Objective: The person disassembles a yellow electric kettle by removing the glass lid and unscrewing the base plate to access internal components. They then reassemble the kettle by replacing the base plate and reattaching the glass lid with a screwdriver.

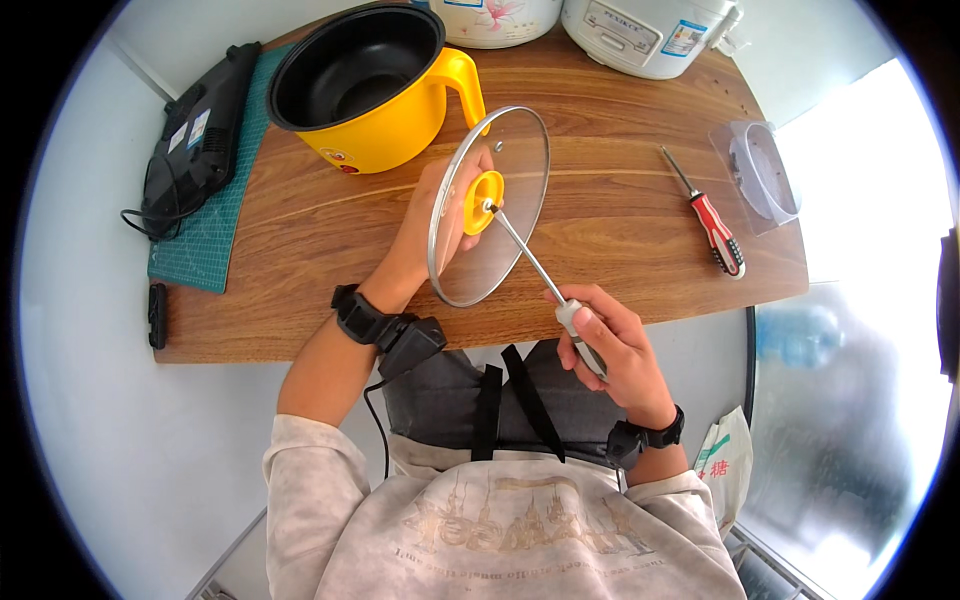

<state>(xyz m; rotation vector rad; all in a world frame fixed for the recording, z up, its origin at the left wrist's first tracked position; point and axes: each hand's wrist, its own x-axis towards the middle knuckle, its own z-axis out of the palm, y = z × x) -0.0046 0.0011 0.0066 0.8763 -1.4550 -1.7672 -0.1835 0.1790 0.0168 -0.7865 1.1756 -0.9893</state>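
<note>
A round glass lid (515,160) with a metal rim stands tilted on edge over the table's front part. My left hand (435,215) is behind the glass, its fingers closed on the lid at the yellow knob (484,203); the glass partly covers them. My right hand (615,345) grips the grey-and-white handle of a screwdriver (528,252). The screwdriver's shaft slants up to the left, and its tip meets the middle of the yellow knob.
A yellow electric pot (390,135) with a black inside stands at the back left, handle toward the lid. Beside it a black appliance (205,130) lies on a green cutting mat (200,260). A red-and-black screwdriver (716,232) and a clear plastic tray (762,172) lie right. White cookers (640,35) stand behind.
</note>
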